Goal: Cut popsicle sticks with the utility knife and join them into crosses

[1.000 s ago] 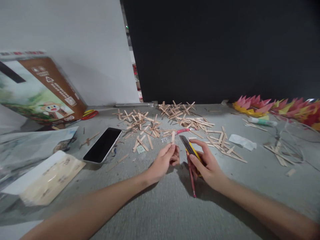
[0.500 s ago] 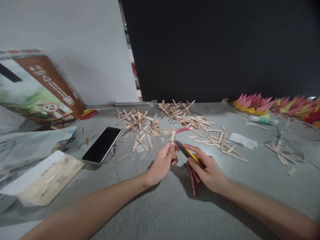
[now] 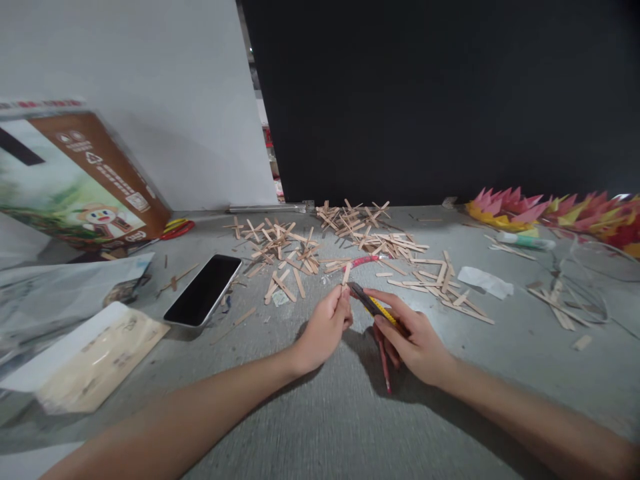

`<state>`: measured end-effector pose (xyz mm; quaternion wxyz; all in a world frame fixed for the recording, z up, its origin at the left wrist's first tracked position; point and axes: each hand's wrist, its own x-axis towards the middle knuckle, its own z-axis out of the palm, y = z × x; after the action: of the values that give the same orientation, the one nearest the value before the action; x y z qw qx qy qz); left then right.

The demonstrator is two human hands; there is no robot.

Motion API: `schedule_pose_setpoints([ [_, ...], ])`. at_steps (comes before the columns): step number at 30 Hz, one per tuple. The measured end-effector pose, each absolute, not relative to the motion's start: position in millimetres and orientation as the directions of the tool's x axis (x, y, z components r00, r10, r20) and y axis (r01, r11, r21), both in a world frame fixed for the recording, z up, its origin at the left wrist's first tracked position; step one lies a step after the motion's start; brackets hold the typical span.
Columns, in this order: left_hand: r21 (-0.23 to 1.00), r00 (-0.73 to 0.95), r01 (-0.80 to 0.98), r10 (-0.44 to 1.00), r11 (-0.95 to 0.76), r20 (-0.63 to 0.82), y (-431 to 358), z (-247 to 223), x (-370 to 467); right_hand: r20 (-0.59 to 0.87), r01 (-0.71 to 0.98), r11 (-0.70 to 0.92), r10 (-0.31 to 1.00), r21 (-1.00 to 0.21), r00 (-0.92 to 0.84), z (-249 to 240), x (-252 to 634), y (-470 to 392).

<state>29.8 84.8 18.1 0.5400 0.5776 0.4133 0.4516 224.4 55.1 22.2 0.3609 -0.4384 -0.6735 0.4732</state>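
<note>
The place was assessed as a craft workspace: a grey surface was found strewn with wooden sticks, a utility knife was being held, and pink-and-yellow petal-like pieces were noted before a black panel.

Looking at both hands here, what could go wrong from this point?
The utility knife points toward the left hand, its tip close to the fingers, so a slip might cut them.

The wooden stick is pinched low with its top unsupported, so it might twist or snap under pressure.

The right hand also holds a red pencil-like rod, which could hamper knife control.
</note>
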Motion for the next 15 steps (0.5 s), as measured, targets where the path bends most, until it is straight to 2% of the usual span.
schedule_pose_setpoints([
  [7, 0.994, 0.235, 0.032, 0.968, -0.102, 0.091, 85.4, 18.1, 28.4, 0.005, 0.103, 0.048, 0.927, -0.994, -0.376, 18.4, 225.7, 58.4],
  [15, 0.991, 0.241, 0.071, 0.966, -0.114, 0.094, 85.5, 17.7, 26.6, -0.01, 0.086, 0.023, 0.931, -0.996, -0.365, 17.2, 225.7, 59.3],
])
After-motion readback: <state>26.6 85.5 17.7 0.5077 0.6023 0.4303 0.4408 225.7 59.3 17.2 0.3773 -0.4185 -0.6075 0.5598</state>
